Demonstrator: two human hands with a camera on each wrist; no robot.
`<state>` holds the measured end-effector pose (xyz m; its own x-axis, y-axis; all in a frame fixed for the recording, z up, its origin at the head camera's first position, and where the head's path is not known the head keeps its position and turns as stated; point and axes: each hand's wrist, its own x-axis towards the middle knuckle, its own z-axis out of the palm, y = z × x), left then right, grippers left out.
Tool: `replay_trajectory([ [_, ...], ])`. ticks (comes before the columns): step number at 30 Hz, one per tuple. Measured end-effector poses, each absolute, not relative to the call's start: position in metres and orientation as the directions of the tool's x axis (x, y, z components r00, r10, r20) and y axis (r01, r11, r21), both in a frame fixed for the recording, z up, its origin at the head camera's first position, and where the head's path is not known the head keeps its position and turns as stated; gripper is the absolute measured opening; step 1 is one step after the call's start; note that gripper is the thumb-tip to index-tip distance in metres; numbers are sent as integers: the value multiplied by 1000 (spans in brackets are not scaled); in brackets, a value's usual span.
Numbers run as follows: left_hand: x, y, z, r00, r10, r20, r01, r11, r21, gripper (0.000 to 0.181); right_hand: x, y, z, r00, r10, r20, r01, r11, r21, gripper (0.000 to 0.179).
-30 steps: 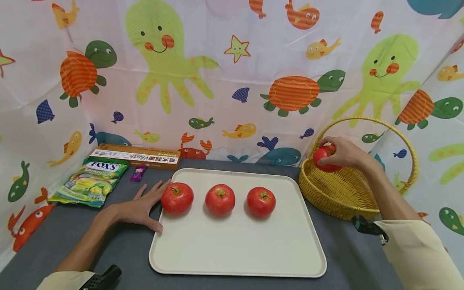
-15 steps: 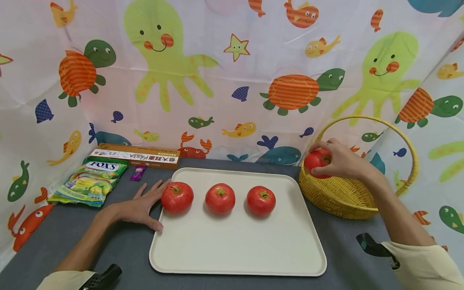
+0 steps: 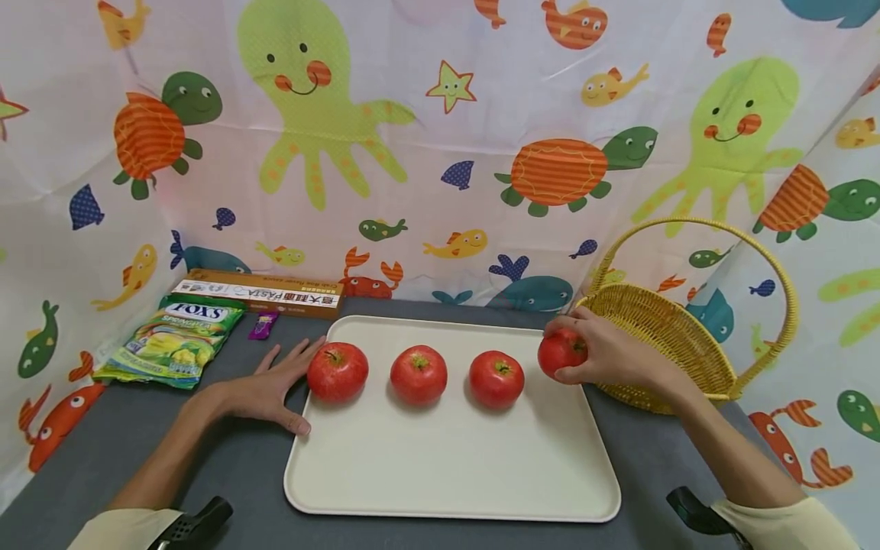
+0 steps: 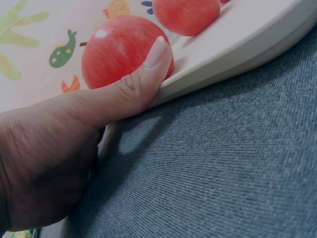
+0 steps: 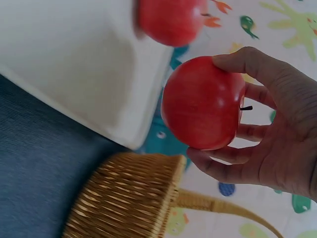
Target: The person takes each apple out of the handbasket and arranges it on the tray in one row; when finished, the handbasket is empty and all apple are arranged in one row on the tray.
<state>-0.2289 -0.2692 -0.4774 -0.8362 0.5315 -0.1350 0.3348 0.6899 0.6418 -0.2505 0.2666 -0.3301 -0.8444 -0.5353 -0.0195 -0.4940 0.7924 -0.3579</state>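
Three red apples stand in a row on the cream tray (image 3: 447,466): a left apple (image 3: 338,373), a middle apple (image 3: 418,375) and a right apple (image 3: 496,380). My right hand (image 3: 612,347) grips a fourth red apple (image 5: 203,104) between thumb and fingers, over the tray's right back corner. Spread out at the tray's left edge, my left hand (image 3: 264,397) rests with its thumb (image 4: 141,77) on the rim. Its fingertips are close to the left apple; whether they touch it I cannot tell.
A yellow wicker basket (image 3: 660,328) with a tall handle stands right of the tray, close to its corner. At the back left lie a candy bag (image 3: 175,340), a long pasta box (image 3: 261,292) and a small purple packet (image 3: 263,325). A printed curtain (image 3: 426,153) hangs behind.
My right hand has carried its apple leftward from above the basket to over the tray's right side, and lower. My left hand and the three apples on the tray stay put.
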Motion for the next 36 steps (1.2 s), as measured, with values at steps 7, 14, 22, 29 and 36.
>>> replay_trajectory([
  [7,-221,-267,-470,-821,557,-124,340,652,677,131,-253,260,-356,-807,-584,-93,-521,776,-355,51],
  [14,-221,-267,-463,-820,558,-130,339,657,674,135,-258,257,-363,-802,-581,-137,-511,788,-343,51],
  [22,-226,-265,-464,-818,553,-157,343,689,639,136,-261,257,-356,-820,-493,-292,-425,865,-266,54],
  [29,-227,-267,-468,-821,548,-160,332,686,647,134,-261,257,-357,-812,-481,-332,-416,875,-248,56],
  [36,-230,-277,-447,-798,550,-245,289,707,646,126,-262,251,-334,-808,-517,-282,-432,846,-313,69],
])
